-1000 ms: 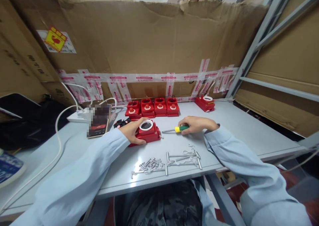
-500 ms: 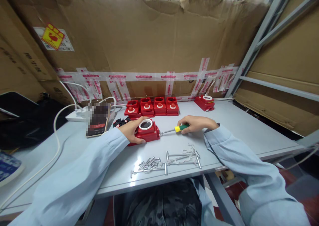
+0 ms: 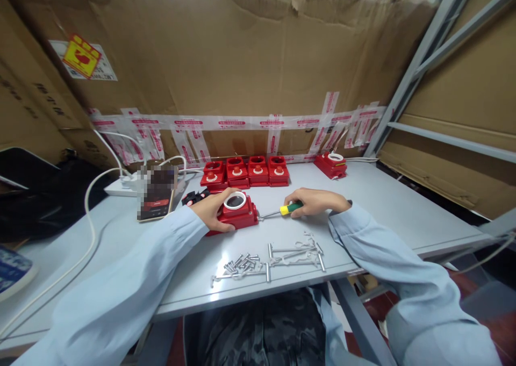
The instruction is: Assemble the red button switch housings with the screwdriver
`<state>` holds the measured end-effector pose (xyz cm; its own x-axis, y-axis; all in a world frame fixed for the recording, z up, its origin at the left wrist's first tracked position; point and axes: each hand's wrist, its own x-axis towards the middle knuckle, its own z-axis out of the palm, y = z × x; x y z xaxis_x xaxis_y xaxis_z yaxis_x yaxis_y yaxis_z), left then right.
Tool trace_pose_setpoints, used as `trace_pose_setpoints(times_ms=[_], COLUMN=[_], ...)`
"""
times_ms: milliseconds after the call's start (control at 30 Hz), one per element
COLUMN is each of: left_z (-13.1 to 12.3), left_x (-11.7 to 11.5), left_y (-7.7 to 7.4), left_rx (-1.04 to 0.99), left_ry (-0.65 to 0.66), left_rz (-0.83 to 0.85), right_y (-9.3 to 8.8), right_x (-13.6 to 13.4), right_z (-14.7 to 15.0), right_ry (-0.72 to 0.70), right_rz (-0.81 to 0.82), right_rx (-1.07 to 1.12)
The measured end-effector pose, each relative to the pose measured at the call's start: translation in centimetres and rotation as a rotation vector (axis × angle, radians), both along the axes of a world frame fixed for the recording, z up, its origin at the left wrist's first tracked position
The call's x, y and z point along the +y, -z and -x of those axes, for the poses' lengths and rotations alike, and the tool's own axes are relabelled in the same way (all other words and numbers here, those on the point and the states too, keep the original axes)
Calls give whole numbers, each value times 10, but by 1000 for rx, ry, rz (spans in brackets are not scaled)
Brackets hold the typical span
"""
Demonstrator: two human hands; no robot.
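Note:
My left hand (image 3: 213, 211) is wrapped over a red box (image 3: 242, 219) with a white ring round its dark window, pressing it against the table. In my right hand (image 3: 314, 201) is a screwdriver (image 3: 291, 208) with a green and yellow handle. Its shaft lies nearly level, and the tip meets the right end of the red box, where a small metal fitting shows. Nearer the table's front edge lie a pile of loose screws (image 3: 242, 264) and several T-shaped metal rods (image 3: 296, 256) with small clips.
Several red boxes with round buttons (image 3: 258, 171) stand in a row at the back; another red box (image 3: 331, 165) sits at the back right. Black parts (image 3: 195, 196) lie beside my left hand. A phone (image 3: 157, 194) leans by a white power strip (image 3: 123, 186) with cables.
My right hand and the screwdriver have shifted very slightly left. The red box stays put under my left hand, and the view has tilted a little.

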<state>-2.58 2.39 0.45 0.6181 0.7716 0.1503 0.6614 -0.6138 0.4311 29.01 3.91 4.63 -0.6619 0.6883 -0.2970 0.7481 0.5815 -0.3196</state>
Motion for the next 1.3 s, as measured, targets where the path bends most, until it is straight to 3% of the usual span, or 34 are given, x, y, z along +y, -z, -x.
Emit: trace_pose_setpoints(times_ms=[1300], left_z=[0], left_x=[0], left_y=[2], left_rx=[-2], left_ry=[-24], left_rz=[-5], right_y=[11], right_x=[8], right_z=[-2], right_ry=[-63], right_rz=[39], right_rx=[93])
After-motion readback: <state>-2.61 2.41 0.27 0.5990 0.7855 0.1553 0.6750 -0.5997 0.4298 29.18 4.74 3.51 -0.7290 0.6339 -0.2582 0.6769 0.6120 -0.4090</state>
